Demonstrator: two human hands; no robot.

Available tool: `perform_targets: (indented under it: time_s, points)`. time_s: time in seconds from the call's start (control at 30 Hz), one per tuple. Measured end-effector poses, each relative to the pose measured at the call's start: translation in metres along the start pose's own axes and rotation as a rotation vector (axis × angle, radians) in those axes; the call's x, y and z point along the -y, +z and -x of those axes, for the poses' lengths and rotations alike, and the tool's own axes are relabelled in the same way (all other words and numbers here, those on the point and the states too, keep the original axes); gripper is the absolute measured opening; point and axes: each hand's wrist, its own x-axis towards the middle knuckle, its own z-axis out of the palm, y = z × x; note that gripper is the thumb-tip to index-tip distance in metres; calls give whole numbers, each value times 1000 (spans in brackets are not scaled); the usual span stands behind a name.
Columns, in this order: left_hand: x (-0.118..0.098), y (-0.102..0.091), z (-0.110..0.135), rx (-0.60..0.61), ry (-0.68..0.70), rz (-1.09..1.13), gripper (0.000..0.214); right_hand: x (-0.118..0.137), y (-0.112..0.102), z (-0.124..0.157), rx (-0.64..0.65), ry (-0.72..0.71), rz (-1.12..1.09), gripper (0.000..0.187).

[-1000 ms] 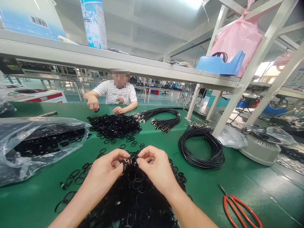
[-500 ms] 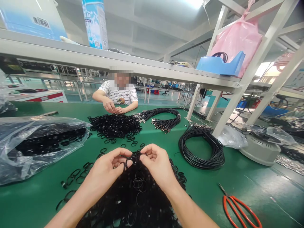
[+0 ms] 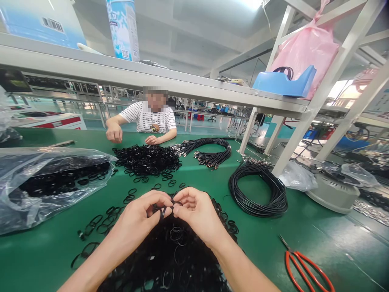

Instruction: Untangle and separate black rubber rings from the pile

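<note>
A large heap of black rings (image 3: 179,255) spreads over the green table under both my hands. My left hand (image 3: 146,209) is closed with thumb and fingers pinched on a black ring (image 3: 163,211). Facing it, my right hand (image 3: 194,207) is pinched too, its fingertips meeting the left ones at a dark ring (image 3: 175,202). The fingers partly hide what lies between them. Loose rings (image 3: 109,217) are scattered left of my left hand.
Beyond lie a second ring pile (image 3: 147,160) and a plastic bag of rings (image 3: 57,186). Coiled black cables (image 3: 258,190) and red-handled scissors (image 3: 306,267) lie to the right. A shelf (image 3: 182,85) crosses above; a co-worker (image 3: 154,117) sits opposite.
My hands have come closer, and their fingertips now meet over the heap. The co-worker's one hand has moved away from the other, out to the left.
</note>
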Motion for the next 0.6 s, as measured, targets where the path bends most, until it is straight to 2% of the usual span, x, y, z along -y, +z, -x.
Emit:
perform_targets:
  time_s: [0.1,0.23,0.4,0.53,0.6]
  points:
    - [0,-3,0,38,-72,9,16,-1,-3,-1,-69,-29,91,12]
    - [4,-7,-1,18,-135,31,12,-4,-9,-5,-142,-54,207,12]
    - [12,-6,-3,17,-105,112,11,-3,-9,-5,-100,-34,204,10]
    - [13,0,-4,23,-60,189,14,-1,0,0,-39,-29,152,10]
    - [10,3,-3,36,-35,235,17,-1,6,3,-20,-16,108,16]
